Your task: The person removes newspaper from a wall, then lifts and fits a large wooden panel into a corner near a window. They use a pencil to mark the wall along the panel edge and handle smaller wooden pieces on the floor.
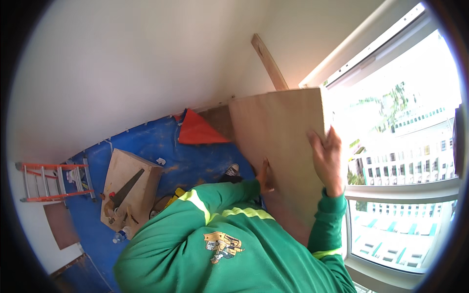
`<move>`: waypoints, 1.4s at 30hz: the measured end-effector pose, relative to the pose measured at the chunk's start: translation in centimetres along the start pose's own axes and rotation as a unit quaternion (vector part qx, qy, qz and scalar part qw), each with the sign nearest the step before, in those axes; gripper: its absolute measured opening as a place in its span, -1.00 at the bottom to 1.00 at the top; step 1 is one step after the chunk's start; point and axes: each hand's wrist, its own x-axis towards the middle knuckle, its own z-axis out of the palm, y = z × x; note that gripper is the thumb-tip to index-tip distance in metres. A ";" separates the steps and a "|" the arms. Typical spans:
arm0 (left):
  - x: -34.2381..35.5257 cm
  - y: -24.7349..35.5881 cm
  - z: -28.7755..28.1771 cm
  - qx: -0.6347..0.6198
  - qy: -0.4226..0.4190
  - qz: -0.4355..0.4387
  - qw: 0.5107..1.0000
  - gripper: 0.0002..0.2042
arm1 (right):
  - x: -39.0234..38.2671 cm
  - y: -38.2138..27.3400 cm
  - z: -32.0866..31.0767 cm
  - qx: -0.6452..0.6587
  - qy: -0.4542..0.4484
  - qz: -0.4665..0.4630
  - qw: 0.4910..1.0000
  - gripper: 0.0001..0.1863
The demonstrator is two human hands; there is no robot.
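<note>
A large plywood board (pixel 276 119) stands tilted beside the window. My right hand (pixel 326 158) is closed on its right edge, with the thumb on the board's face. My left hand (pixel 266 177) rests against the lower left part of that face, fingers stretched out and partly hidden. A narrow wooden batten (pixel 268 61) rises behind the board's top edge against the white wall. Below me, a dark sneaker (pixel 231 171) shows beside my green sleeve.
A blue floor sheet (pixel 93 205) bears a plywood box (pixel 131 171) with a handsaw (pixel 128 185), small tools and a plastic bottle (pixel 120 235). An orange ladder (pixel 54 198) is at left, a red-orange sheet (pixel 199 129) near the wall, and a window frame (pixel 405 188) at right.
</note>
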 end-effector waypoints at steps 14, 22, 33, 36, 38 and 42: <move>5.3 9.4 2.5 0.487 -0.063 0.400 0.774 -0.20 | 19.2 9.2 11.3 -0.234 -0.015 -0.055 0.971 -0.64; 9.6 14.2 1.3 0.208 -0.012 0.158 0.965 -0.14 | 26.4 12.5 17.4 -0.247 -0.031 -0.042 0.968 -0.63; 5.7 24.7 9.2 -0.100 0.109 0.069 0.987 -0.17 | 38.4 15.7 25.2 -0.260 -0.104 -0.001 0.960 -0.54; 6.8 26.4 8.4 -0.112 0.092 0.078 0.986 -0.15 | 40.2 15.9 26.4 -0.303 -0.086 0.006 0.949 -0.57; 8.2 26.4 7.2 -0.094 0.051 0.135 0.985 -0.13 | 41.0 15.8 26.8 -0.319 -0.086 0.000 0.944 -0.59; 10.7 26.6 4.2 0.119 0.001 0.264 0.957 -0.08 | 39.8 15.0 26.7 -0.328 -0.055 0.005 0.943 -0.61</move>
